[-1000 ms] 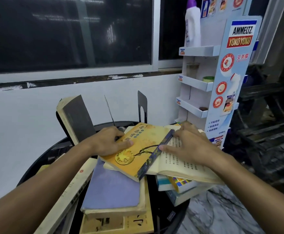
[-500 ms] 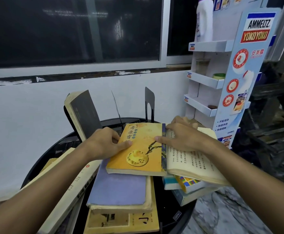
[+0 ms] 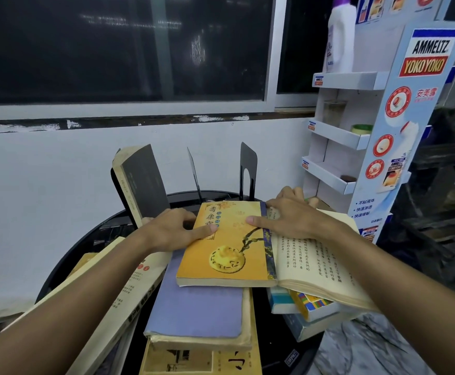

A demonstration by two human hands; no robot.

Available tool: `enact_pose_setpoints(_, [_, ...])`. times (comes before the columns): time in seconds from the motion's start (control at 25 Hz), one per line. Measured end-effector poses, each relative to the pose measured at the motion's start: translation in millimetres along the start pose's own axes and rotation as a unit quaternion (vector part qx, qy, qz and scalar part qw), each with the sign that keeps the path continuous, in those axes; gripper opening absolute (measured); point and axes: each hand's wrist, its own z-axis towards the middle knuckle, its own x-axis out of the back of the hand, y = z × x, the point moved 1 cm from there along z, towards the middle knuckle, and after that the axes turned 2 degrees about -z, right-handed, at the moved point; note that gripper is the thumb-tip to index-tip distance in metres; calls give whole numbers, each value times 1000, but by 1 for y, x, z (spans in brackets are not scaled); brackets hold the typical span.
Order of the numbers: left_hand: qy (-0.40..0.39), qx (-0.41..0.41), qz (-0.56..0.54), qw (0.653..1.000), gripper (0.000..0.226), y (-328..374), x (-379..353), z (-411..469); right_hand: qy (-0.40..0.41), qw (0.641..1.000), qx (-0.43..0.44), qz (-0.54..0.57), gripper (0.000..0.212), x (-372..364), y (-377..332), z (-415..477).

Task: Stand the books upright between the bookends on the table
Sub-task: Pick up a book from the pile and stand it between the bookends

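Head view: left hand [image 3: 171, 234] pinches the left edge of the yellow book [image 3: 229, 255]; right hand [image 3: 296, 220] lies flat along its spine; 2 bookends [image 3: 248, 165] stand apart behind.

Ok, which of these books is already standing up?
The grey-covered book at the back left, standing at a tilt; the rest lie in piles.

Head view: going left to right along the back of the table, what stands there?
Grey book leaning upright → thin bookend seen edge-on → black bookend → white display rack beside the table.
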Motion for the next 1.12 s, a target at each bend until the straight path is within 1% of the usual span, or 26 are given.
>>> enact_pose_setpoints(0.12, [33, -20, -30, 999, 44, 4, 1, -2, 3, 999, 10, 40, 79, 0, -2, 0])
enact_pose_setpoints(0.24, [59, -35, -56, 996, 33, 3, 4, -6, 13, 996, 23, 81, 59, 0, -6, -1])
enact_pose_setpoints(0.32, [70, -49, -87, 993, 35, 4, 4, -7, -6, 994, 40, 99, 62, -1, -10, 0])
enact_pose_setpoints(0.4, [87, -55, -144, 984, 42, 6, 7, -10, -12, 994, 48, 96, 51, -1, -19, -1])
enact_pose_setpoints(0.48, [103, -53, -203, 972, 45, 8, 9, -12, 5, 993, 41, 114, 50, 3, -22, -2])
enact_pose_setpoints(0.6, [117, -42, -287, 950, 46, 9, 8, -17, -2, 988, 51, 143, 42, 5, -21, -6])
enact_pose_setpoints(0.72, [137, -57, -337, 930, 43, 13, 10, -23, 2, 982, 48, 182, 59, 10, -18, -11])
enact_pose_setpoints(0.8, [145, -73, -359, 919, 44, 15, 15, -26, 19, 973, 35, 227, 54, 17, -18, -11])
enact_pose_setpoints(0.88, [154, -87, -359, 917, 46, 18, 20, -28, 61, 959, 20, 277, 49, 26, -17, -11])
enact_pose_setpoints(1.0, [178, -107, -311, 927, 48, 19, 27, -27, 117, 941, 8, 317, 46, 37, -19, -12])
enact_pose_setpoints(1.12, [197, -122, -257, 938, 52, 18, 35, -25, 146, 908, 18, 392, 41, 51, -27, -19])
